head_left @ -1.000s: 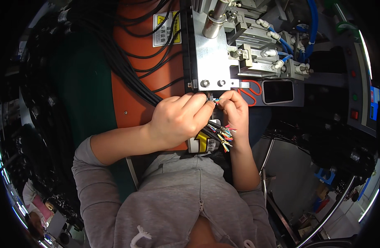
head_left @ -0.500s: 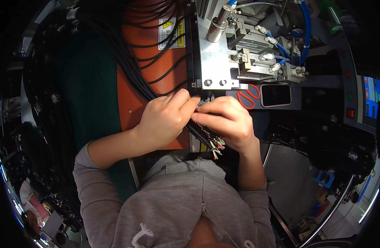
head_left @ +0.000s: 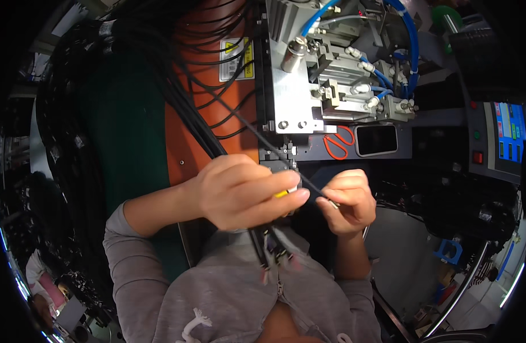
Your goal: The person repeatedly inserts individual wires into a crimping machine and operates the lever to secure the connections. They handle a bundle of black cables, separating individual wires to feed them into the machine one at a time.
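Observation:
My left hand (head_left: 248,191) is curled round a bundle of black cables (head_left: 199,128); most of the grip is hidden under the palm. Its thumb and forefinger stay apart, near a single black cable (head_left: 311,184) that slants past them. At that cable's end, my right hand (head_left: 350,200) pinches it between thumb and fingers, with a short pale tip showing. Below my left hand hang the bundle's stripped ends (head_left: 274,254), blurred, with coloured wires. Just beyond my hands is a small black metal fixture (head_left: 277,153) under the machine's silver plate (head_left: 291,97).
Pneumatic cylinders (head_left: 354,103) with blue hoses fill the far right of the machine. Red-handled scissors (head_left: 337,146) and a phone (head_left: 376,140) lie beside it. An orange panel (head_left: 185,148) with more cables is at left. A control screen (head_left: 509,131) stands far right.
My hands have come away from the fixture toward me and moved apart. My right hand now holds one cable's end out to the right, and the bundle's ends have swung nearer my body.

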`<act>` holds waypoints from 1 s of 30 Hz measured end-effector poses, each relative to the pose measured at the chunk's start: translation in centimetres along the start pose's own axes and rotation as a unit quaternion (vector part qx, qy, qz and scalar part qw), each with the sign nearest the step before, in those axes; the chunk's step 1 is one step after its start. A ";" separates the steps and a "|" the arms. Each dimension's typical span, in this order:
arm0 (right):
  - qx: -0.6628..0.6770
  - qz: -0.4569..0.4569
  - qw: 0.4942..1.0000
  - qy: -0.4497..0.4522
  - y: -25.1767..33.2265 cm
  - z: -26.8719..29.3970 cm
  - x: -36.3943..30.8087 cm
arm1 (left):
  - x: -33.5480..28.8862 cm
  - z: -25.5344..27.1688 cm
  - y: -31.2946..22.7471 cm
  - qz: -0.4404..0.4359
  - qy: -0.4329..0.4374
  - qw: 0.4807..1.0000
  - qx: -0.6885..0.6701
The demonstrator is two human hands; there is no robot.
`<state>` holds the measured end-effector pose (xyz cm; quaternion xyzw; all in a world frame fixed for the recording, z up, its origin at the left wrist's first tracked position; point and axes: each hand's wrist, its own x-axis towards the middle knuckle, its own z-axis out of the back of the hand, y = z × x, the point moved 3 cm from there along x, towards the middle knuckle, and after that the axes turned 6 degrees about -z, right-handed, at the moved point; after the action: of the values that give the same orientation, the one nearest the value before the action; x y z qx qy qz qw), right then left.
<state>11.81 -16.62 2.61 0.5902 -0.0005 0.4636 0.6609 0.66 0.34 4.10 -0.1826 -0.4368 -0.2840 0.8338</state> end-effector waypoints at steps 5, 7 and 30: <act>0.047 -0.072 0.996 -0.026 -0.2 -2.1 0.6 | 0.2 -1.2 0.8 0.079 0.087 0.992 -0.037; 0.266 -0.127 0.946 -0.136 -0.3 -3.4 0.6 | 0.1 -1.2 1.0 0.113 0.075 0.990 -0.033; 0.085 -0.309 0.947 0.030 -2.2 -1.8 0.7 | -0.6 -2.1 0.6 0.138 0.136 0.980 0.054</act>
<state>12.54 -14.57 0.75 0.6012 0.2411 0.2527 0.7187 2.10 -0.23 2.40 -0.1555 -0.3048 -0.1639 0.9252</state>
